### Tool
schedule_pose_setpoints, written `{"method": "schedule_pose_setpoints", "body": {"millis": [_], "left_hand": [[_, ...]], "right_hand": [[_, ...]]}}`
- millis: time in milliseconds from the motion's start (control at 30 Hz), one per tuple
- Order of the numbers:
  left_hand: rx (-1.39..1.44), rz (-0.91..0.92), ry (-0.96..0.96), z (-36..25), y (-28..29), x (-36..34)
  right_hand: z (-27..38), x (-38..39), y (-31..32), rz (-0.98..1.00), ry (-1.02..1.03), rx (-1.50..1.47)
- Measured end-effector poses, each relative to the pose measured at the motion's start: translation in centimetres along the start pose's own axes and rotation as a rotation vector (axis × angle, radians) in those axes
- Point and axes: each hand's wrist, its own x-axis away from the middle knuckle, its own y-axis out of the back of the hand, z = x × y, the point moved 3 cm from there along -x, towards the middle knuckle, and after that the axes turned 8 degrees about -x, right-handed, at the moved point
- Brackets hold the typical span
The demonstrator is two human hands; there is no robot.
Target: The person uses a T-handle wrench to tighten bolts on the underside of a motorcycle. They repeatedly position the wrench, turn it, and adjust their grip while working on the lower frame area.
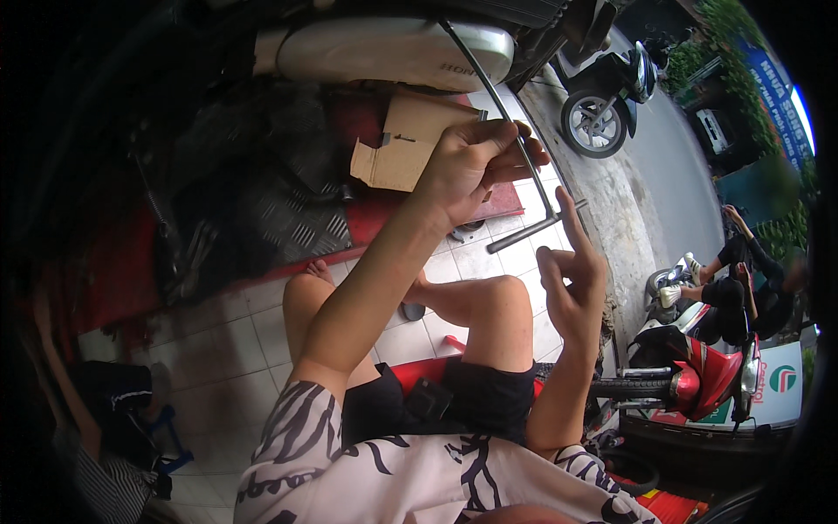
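My left hand (476, 166) is closed on the long black shaft of a T-handle wrench (515, 240), below the upper end, which reaches up across a silver motorbike part (367, 52). The crossbar sits low, beside my right hand (572, 271). That hand has its index finger stretched up at the crossbar, apparently touching it, with the other fingers bent and nothing visible gripped in them. An opened cardboard box (384, 162) lies behind my left hand on a red and black platform (292, 218).
My bare legs stand on white tiles (227, 349). A person (78, 410) is at the lower left, beside a blue stool (170, 450). At right are a parked scooter (594, 122), a red scooter (694, 375) and another person (759, 297), along a concrete strip and road (672, 201).
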Motion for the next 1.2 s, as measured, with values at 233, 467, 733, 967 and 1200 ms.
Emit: {"method": "schedule_pose_setpoints", "body": {"millis": [233,467,733,967,1200], "left_hand": [[-0.002,-0.017,-0.010,-0.1,0.0,0.3],[0.124,0.309,-0.059,-0.3,0.2,0.7],[0.122,0.137,-0.075,-0.9,-0.9,0.8],[0.082,0.096,-0.080,-1.7,-0.4,0.8],[0.064,0.084,-0.085,-1.3,-0.2,0.7]], "right_hand": [[0.1,-1.3,-0.9,-0.193,0.206,0.254],[0.4,-1.1,-2.5,0.202,-0.018,-0.624],[0.5,-0.2,0.9,-0.091,-0.050,-0.036],[3.7,0.2,-1.2,0.262,0.273,0.008],[0.9,0.1,-0.6,0.211,0.001,0.132]]}}
